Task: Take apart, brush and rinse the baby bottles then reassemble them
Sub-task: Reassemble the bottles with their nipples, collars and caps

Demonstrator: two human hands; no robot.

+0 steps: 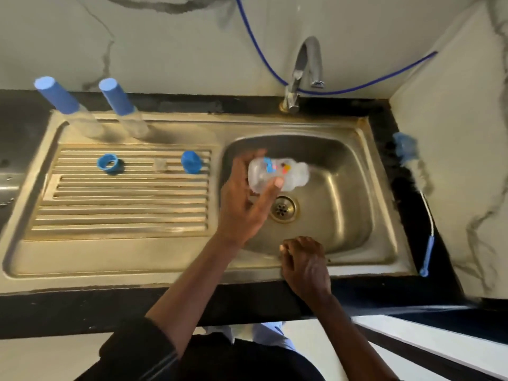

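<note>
Left hand (244,204) grips the stripped bottle (280,174), tipped sideways over the sink (351,166) basin at centre frame, I'd say ready for rinsing. Right hand (305,265) rests on the front rim, fingers loose and holding nothing, bracing me. The brush (416,171) lies on the surface at right, within reach.

The bottle (286,174) held in the left hand (242,204) is motion-blurred, and its printed design cannot be read. The palm and fingers cover the bottle end nearest the palm, so its mouth is not visible. Left of this hand, a small clear part (160,164) between the blue ring (108,164) and the blue cap (191,161) is too faint to identify. Well to the right of the right hand (305,265), the brush (412,160) has a blurred head. Both forearms are cut off by the lower edge.
</note>
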